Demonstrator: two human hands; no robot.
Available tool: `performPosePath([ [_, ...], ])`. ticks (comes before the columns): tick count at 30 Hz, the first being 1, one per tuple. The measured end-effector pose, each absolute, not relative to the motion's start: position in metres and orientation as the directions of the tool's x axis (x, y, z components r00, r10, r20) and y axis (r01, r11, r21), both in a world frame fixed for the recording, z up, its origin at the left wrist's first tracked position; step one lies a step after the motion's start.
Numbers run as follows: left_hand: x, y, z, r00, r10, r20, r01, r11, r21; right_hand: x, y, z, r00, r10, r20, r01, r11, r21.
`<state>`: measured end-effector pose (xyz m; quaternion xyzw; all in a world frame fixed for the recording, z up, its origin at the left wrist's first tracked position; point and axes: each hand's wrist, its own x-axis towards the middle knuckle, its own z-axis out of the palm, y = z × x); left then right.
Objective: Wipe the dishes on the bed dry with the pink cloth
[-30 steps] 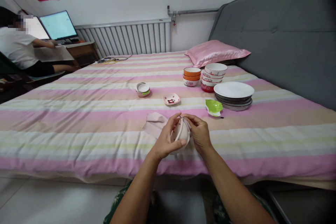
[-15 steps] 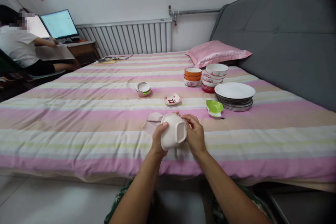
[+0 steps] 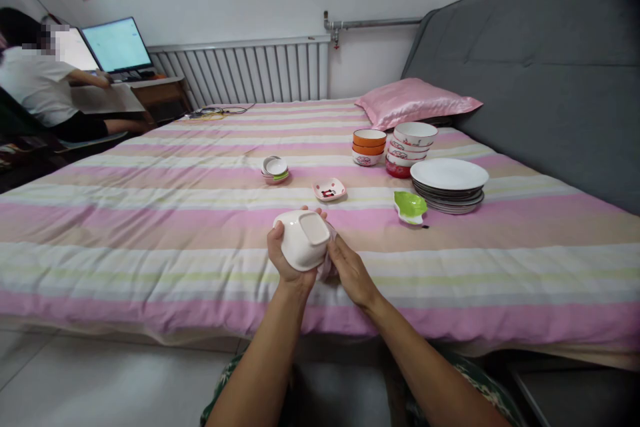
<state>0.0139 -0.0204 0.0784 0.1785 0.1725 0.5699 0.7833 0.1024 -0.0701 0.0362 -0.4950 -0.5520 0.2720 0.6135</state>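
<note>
My left hand [image 3: 284, 260] grips a small white square dish [image 3: 303, 239], turned so its underside faces up. My right hand [image 3: 350, 270] reaches under the dish's right side and presses a pale pink cloth [image 3: 327, 267] against it; most of the cloth is hidden behind the dish. Both hands hover just above the near part of the striped bed [image 3: 150, 227].
Farther back on the bed lie a small pig-pattern dish [image 3: 328, 189], a green leaf-shaped dish [image 3: 410, 206], a stack of small saucers [image 3: 275, 169], stacked bowls [image 3: 369, 146] [image 3: 411, 146] and a pile of plates [image 3: 449, 183]. A pink pillow [image 3: 417, 101] lies against the grey headboard. A person sits at a desk far left.
The dish was turned from on edge to bottom up and shifted left. The cloth that lay spread on the bed is now bunched under the dish in my right hand.
</note>
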Motion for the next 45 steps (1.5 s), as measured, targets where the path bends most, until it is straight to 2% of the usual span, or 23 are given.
performPosePath([
  [3,0.014,-0.019,0.079,0.232,0.970,-0.076,-0.845,0.240,0.479,0.100,-0.073,0.036,0.169,0.917,0.362,0.218,0.324,-0.921],
  [9,0.014,-0.018,0.075,0.144,0.986,-0.084,-0.872,0.166,0.461,0.092,-0.076,0.026,0.181,0.925,0.333,0.402,0.239,-0.884],
  [17,0.012,-0.015,0.076,0.092,0.976,-0.199,-0.877,0.174,0.449,0.081,-0.081,0.022,0.139,0.887,0.440,0.515,0.315,-0.797],
  [21,0.009,-0.011,0.073,0.095,0.967,-0.236,-0.877,0.194,0.440,0.080,-0.083,0.022,0.070,0.868,0.492,0.629,0.344,-0.697],
  [27,0.004,-0.008,0.067,0.165,0.954,-0.252,-0.883,0.257,0.393,0.084,-0.080,0.022,-0.075,0.764,0.640,0.726,0.482,-0.490],
  [30,0.001,-0.006,0.065,0.208,0.951,-0.230,-0.883,0.283,0.373,0.085,-0.081,0.026,-0.107,0.757,0.645,0.733,0.499,-0.463],
  [33,-0.001,-0.004,0.065,0.243,0.946,-0.214,-0.882,0.307,0.358,0.086,-0.084,0.030,-0.068,0.747,0.661,0.708,0.503,-0.495],
  [39,-0.002,-0.005,0.071,0.241,0.944,-0.225,-0.896,0.306,0.323,0.092,-0.088,0.036,0.173,0.744,0.645,0.548,0.471,-0.691],
  [42,-0.002,-0.008,0.074,0.272,0.935,-0.228,-0.888,0.335,0.315,0.095,-0.085,0.037,0.361,0.728,0.584,0.495,0.381,-0.781],
  [45,0.000,-0.011,0.076,0.286,0.933,-0.219,-0.880,0.346,0.325,0.098,-0.080,0.036,0.502,0.729,0.466,0.370,0.307,-0.877],
])
